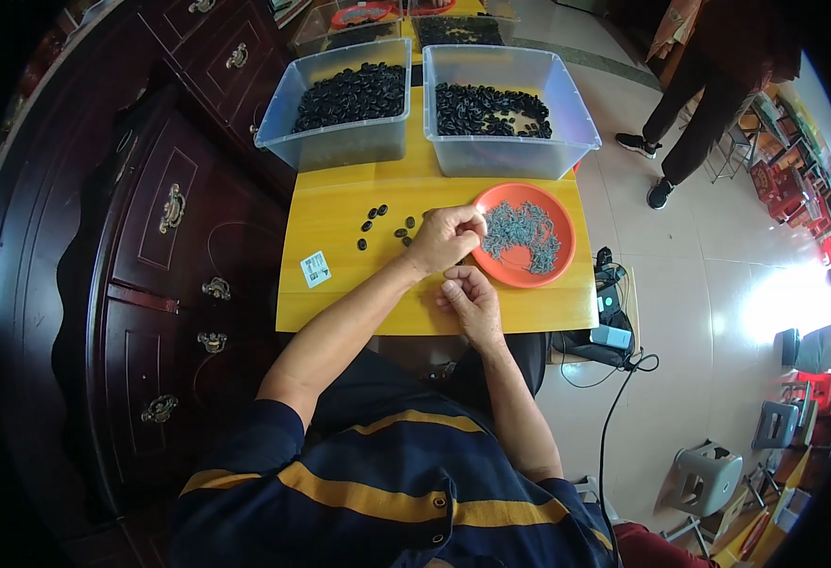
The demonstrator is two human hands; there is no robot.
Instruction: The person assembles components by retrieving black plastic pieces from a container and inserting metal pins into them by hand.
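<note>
Sitting at one yellow table (359,308), you have both hands above it, just beside each other. Your right hand (472,301), the nearer, is curled, thumb close to the fingertips; your left hand (446,237), a little beyond, has its fingers folded in. Whether either pinches something small, I cannot tell. One white label (316,269) lies well to their left. One orange plate (521,278) sits just right of your left hand, bearing a heap of small grey pieces (520,225), too many to count. Left of that hand lie black oval pieces (366,226): four in a loose group, then several more nearer your wrist, partly hidden. Beyond stand two clear bins: the left bin (354,147) heaped with black pieces, the right bin (505,156) holding fewer. Farther off, two more bins (313,33) hold black pieces too.
</note>
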